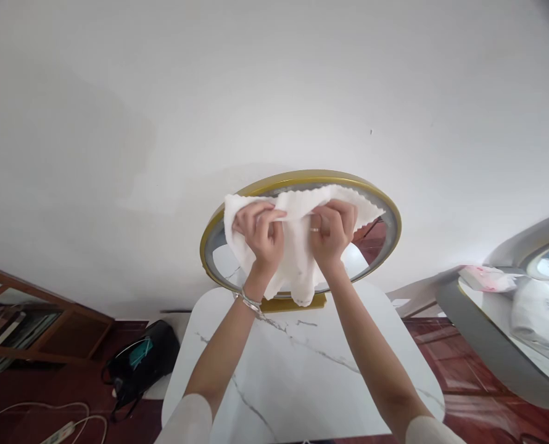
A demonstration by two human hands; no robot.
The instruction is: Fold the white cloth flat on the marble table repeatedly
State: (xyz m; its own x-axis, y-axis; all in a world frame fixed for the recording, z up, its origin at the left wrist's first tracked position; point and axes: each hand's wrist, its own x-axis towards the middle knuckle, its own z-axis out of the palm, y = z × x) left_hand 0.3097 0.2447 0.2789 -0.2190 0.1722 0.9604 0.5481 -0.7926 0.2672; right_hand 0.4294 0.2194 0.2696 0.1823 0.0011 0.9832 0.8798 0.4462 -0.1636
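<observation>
A white cloth [297, 259] hangs in front of an oval mirror with a gold frame [397, 216]. My left hand [261, 233] grips the cloth's upper left part, its fingers curled into the fabric. Beside it on the right, my right hand [334, 231] pinches the cloth near its upper edge. The fabric droops in folds between and below both hands, covering much of the glass. Its lowest fold reaches down to the mirror's gold base [297, 303], which stands on a white marble-patterned table [297, 364].
A white wall [256, 80] rises behind the mirror. At right, a second table [487, 330] carries a tissue pack [487, 279] and a white bag-like item [543, 314]. At left are a black bag [152, 357], a wooden cabinet [71, 336] and a power strip [59, 433] with cords on the floor.
</observation>
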